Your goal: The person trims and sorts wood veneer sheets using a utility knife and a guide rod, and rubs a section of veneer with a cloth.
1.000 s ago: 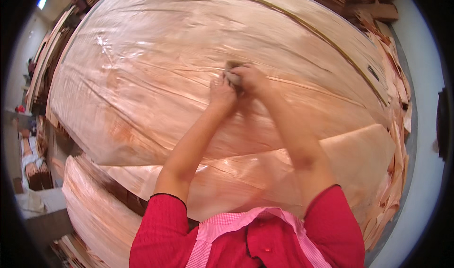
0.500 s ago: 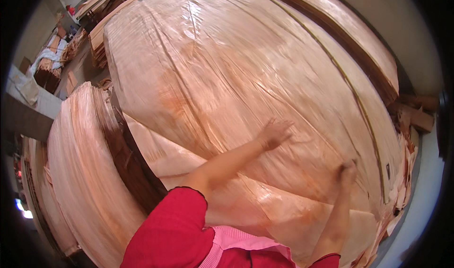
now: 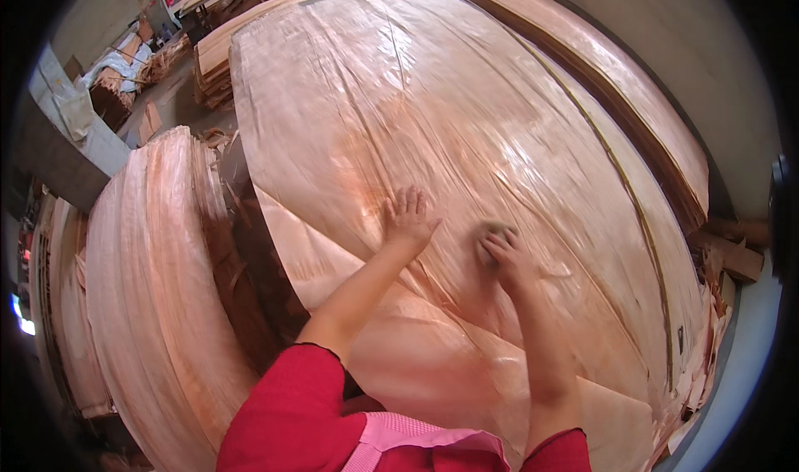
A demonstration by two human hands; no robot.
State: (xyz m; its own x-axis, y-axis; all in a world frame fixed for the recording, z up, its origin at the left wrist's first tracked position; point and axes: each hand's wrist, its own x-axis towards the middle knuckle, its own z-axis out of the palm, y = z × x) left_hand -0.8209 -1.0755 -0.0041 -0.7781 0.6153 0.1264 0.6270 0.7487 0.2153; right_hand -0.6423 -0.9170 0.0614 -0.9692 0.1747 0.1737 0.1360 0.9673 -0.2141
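A large pale pinkish wood veneer sheet [image 3: 466, 122] covers the stack before me, rippled with long creases and orange-brown stains. Its near part shows a folded or overlapping edge running across toward the right. My left hand [image 3: 409, 216] lies palm down on the sheet, fingers spread, holding nothing. To its right, my right hand [image 3: 509, 260] is curled around a small dark object [image 3: 491, 229], blurred and too unclear to name. That hand is over the sheet; whether the object touches the veneer I cannot tell. A long dark split runs down the sheet's right side.
Another veneer stack [image 3: 158, 280] stands at my left, across a dark gap. A further stack [image 3: 599, 64] lies along the wall at the far right. Ragged veneer scraps [image 3: 699, 372] hang at the right edge. Bundled veneer [image 3: 116, 81] sits at the far left beyond a grey pillar [image 3: 75, 131].
Both hands have moved left over the sheet; the left has come to rest with fingers spread, and the right has come closer to it. The view has shifted a little.
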